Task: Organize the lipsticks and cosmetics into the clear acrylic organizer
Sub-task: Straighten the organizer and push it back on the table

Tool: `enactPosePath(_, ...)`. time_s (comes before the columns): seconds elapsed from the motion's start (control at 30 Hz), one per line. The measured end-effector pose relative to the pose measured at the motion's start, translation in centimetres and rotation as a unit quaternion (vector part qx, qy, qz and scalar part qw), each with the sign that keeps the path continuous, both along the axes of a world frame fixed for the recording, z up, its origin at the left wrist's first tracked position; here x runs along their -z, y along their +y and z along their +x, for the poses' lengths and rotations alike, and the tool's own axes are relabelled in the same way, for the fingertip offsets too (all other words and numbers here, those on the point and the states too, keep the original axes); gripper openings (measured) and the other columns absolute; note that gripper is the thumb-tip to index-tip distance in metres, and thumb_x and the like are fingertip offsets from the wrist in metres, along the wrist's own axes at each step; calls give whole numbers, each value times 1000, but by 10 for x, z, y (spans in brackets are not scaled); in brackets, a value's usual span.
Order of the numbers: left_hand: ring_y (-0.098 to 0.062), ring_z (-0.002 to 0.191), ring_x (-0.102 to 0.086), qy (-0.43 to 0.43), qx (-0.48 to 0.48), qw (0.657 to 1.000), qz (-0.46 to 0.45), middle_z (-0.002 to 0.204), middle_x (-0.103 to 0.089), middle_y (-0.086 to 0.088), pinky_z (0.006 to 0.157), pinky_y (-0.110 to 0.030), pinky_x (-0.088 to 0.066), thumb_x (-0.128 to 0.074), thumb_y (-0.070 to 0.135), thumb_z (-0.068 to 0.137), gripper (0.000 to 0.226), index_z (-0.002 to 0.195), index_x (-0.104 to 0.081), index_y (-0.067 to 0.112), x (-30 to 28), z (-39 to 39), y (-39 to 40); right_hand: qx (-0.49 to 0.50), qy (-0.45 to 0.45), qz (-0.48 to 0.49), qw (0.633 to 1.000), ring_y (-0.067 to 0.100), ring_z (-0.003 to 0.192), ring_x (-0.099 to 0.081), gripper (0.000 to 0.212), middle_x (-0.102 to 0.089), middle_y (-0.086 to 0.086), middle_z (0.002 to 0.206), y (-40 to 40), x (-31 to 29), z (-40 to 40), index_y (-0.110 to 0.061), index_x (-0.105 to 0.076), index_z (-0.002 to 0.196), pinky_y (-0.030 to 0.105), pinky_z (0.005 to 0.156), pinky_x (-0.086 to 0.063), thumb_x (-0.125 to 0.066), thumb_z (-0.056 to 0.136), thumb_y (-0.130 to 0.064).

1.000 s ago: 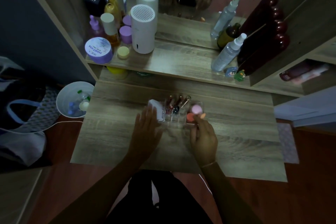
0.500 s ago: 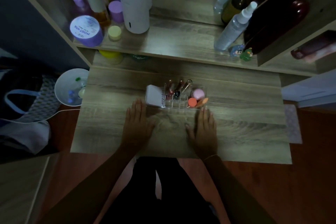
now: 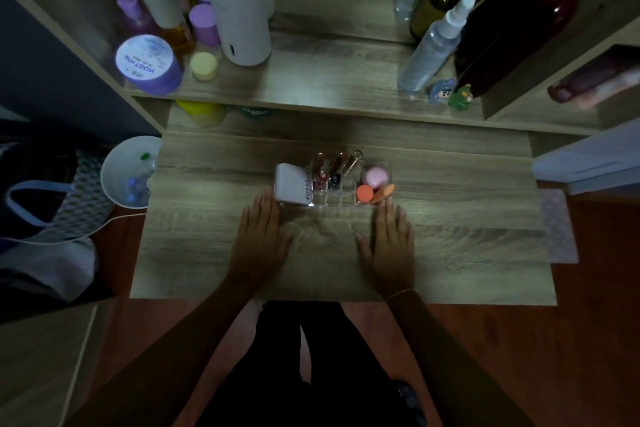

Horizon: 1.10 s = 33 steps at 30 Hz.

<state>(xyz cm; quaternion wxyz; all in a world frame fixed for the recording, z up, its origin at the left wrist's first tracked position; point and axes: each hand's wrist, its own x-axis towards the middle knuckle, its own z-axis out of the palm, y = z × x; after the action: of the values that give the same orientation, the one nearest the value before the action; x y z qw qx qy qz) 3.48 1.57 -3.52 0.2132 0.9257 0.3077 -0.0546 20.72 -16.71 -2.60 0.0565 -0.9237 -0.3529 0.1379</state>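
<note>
The clear acrylic organizer stands at the middle of the wooden tabletop. Several lipsticks stand upright in its back slots. A white box fills its left end. A pink sponge, an orange round sponge and an orange pointed sponge sit in its right end. My left hand lies flat on the table just in front of the white box. My right hand lies flat in front of the organizer's right end. Neither hand holds anything.
A raised shelf behind carries a white cylinder device, a purple jar, bottles, a spray bottle and two small figurines. A white bin sits left of the table. A bag lies further left.
Both hands let go of the organizer and pulled back toward me, settling flat on the table. The camera view shifted closer and lower over the table.
</note>
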Motion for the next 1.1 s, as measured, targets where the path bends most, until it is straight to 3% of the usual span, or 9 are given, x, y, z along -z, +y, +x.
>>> enactPosePath(0.23,-37,141,-20,-13,20,1000,6,151,-23,-26,113,-53,-20,-30,45,93,70,143,-20,-2,0,15,-8,25,-6,4,1000,38,144,-19,73,-25,14,156,-10,0,12,-8,-22,148,58,114,-23,-29,92,-55)
enactPosePath(0.7,-22,143,-3,-22,69,997,15,156,-11,-15,115,-46,-13,-29,43,93,68,147,-9,7,6,68,-38,79,-20,18,997,37,144,-20,70,-25,14,157,-52,-2,51,-7,-23,148,57,115,-21,-47,94,-46)
enactPosePath(1.1,-31,143,-12,-2,113,993,24,156,-17,-17,112,-53,-20,-27,41,93,66,146,-15,5,-2,127,-77,120,-18,17,993,37,144,-20,70,-22,14,157,-94,-5,102,-7,-19,148,59,115,-22,-44,95,-46)
